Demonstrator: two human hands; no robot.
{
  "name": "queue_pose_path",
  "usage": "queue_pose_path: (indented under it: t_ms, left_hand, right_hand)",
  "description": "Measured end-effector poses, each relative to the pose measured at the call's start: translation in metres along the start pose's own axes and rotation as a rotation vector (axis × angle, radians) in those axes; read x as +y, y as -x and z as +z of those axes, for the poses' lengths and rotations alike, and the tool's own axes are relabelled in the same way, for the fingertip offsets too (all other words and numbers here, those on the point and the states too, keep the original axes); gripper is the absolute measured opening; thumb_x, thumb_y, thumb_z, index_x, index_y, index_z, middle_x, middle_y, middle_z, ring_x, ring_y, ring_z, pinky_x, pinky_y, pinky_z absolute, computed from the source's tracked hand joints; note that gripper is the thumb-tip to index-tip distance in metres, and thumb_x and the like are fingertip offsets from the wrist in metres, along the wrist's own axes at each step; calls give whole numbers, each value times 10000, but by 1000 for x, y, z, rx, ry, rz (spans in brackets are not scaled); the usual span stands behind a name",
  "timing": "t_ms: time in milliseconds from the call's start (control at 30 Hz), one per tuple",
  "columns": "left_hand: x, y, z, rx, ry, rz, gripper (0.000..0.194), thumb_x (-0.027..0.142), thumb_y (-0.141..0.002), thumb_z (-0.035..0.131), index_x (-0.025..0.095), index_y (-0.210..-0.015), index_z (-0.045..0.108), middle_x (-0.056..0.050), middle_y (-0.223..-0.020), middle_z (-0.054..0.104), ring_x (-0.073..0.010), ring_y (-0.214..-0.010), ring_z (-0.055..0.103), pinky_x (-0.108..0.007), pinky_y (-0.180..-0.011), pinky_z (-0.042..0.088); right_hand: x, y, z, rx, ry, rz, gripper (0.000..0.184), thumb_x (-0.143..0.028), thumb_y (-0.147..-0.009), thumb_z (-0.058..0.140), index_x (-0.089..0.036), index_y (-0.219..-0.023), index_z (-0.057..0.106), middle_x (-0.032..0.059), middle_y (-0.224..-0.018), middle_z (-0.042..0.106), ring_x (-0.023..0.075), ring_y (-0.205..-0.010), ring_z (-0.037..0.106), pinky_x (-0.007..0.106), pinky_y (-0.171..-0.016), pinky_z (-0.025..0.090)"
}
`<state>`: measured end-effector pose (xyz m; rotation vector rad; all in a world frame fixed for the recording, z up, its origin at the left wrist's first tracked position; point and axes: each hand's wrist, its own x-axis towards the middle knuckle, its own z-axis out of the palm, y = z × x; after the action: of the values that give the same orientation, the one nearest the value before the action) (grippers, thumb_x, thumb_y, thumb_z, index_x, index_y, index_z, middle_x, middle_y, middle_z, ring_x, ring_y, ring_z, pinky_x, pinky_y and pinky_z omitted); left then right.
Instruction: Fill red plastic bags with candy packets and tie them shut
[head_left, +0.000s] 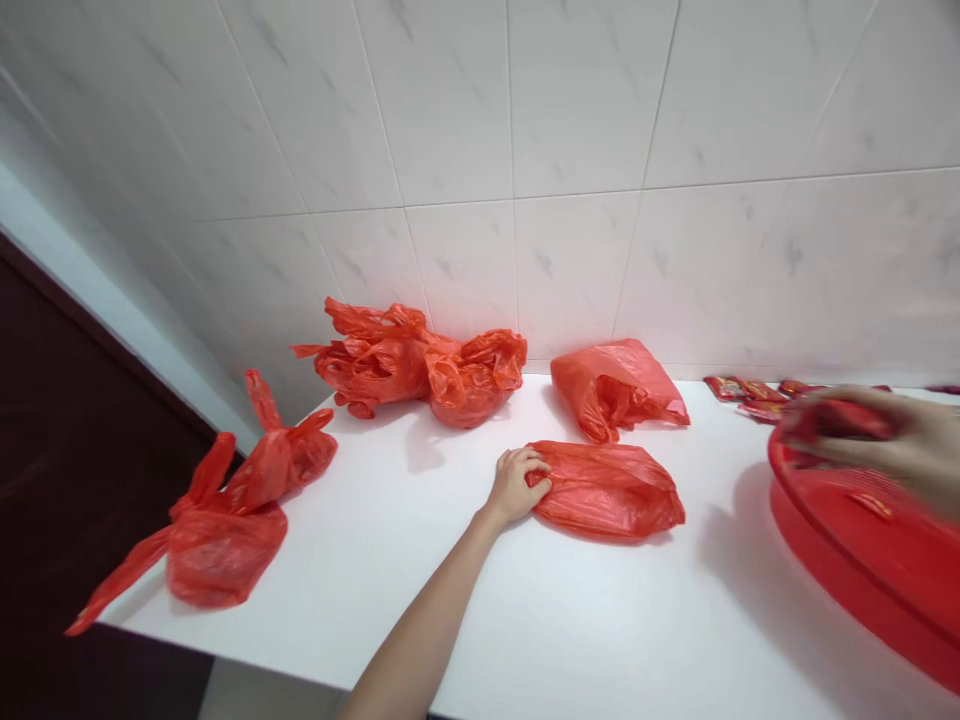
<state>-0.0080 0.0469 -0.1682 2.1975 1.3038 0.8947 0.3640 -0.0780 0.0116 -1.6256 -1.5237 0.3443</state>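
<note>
My left hand (pixel 519 487) grips the left end of a red plastic bag (pixel 607 492) that lies on its side on the white table, its fingers curled over the film. At the right edge, my right hand (pixel 892 440) is smeared by motion above a red basket (pixel 832 555). Between its fingers shows a red packet (pixel 862 418), too blurred for its print to be read. Inside the basket lies a small red and yellow packet (pixel 872 506). Most of the basket's right side is out of view.
Behind the flat bag rests another red bag (pixel 619 385). Two bunched red bags (pixel 375 365) (pixel 476 385) sit against the tiled wall (pixel 465 260). Knotted red bags (pixel 225 555) (pixel 281 465) stand at the table's left edge. Several small red packets (pixel 750 390) lie along the wall.
</note>
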Motion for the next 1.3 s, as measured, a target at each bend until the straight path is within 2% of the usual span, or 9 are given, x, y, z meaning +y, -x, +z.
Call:
queue_pose_path:
  t_ms: [67, 167, 267, 367, 533, 700, 833, 1000, 1300]
  left_hand:
    - [0, 0, 0, -3, 1, 5, 195, 148, -726, 703, 260, -863, 784, -39, -1108, 749, -280, -1175, 630, -487, -1118, 394]
    - [-1, 2, -1, 2, 8, 20, 217, 147, -724, 703, 258, -895, 778, -39, -1104, 748, -286, -1189, 624, -483, -1117, 400]
    - [-1, 4, -2, 13, 3, 38, 265, 142, -708, 714, 254, -940, 773, -47, -1105, 744, -295, -1177, 627, -481, -1113, 407]
    - [-1, 5, -3, 9, -4, 46, 340, 115, -685, 702, 257, -988, 765, -46, -1115, 739, -294, -1172, 627, -486, -1116, 406]
    - [3, 6, -4, -9, -27, 17, 411, 110, -681, 681, 262, -1057, 749, -57, -1169, 721, -324, -1274, 565, -547, -1168, 333]
    - [13, 9, -5, -52, -80, -12, 517, 155, -691, 688, 263, -1197, 688, -76, -1292, 676, -357, -1424, 411, -651, -1212, 161]
    - [19, 11, -4, -24, -131, -1, 588, 153, -700, 669, 239, -1280, 640, -107, -1412, 600, -357, -1460, 368, -663, -1213, 149]
    - [20, 12, 2, 126, -223, 25, 687, 128, -682, 659, 199, -1361, 584, -161, -1574, 423, -376, -1505, 292, -663, -1207, 193]
    - [29, 13, 3, 337, -189, 205, 312, 61, -775, 567, 241, -966, 736, -74, -1270, 702, -329, -1361, 505, -672, -1192, 231]
  right_hand:
    - [-23, -3, 40, -244, -295, 72, 443, -600, -667, 806, -216, -878, 745, 102, -845, 715, 243, -757, 714, 379, -640, 578]
    - [-41, -4, 106, -465, -449, 113, 387, -462, -596, 829, -199, -844, 692, 44, -805, 691, 250, -728, 687, 405, -660, 613]
    - [-38, -3, 157, -404, -338, 24, 306, -397, -605, 766, -185, -807, 679, 38, -829, 677, 251, -792, 655, 363, -684, 581]
    - [-28, 2, 183, -389, -302, -6, 315, -410, -660, 715, -178, -871, 686, 41, -847, 684, 251, -816, 641, 356, -709, 562]
    - [-16, 14, 194, -462, -352, -15, 395, -339, -745, 649, -211, -1112, 717, 67, -1160, 720, 275, -1030, 671, 391, -893, 553]
    - [5, 22, 200, -449, -280, -77, 595, -142, -643, 606, -214, -1225, 705, 88, -1354, 650, 330, -1408, 455, 445, -1115, 434]
    - [28, 25, 211, -372, -310, -47, 639, -120, -643, 562, -200, -1271, 657, 120, -1374, 623, 324, -1235, 619, 457, -1006, 533]
    - [47, 26, 219, -198, -260, -121, 455, -161, -712, 553, -197, -1145, 688, 120, -1216, 697, 311, -1133, 668, 485, -985, 548]
    - [41, 32, 226, -174, -109, -206, 376, -160, -759, 499, -188, -1076, 698, 117, -1143, 719, 300, -1082, 666, 460, -925, 559]
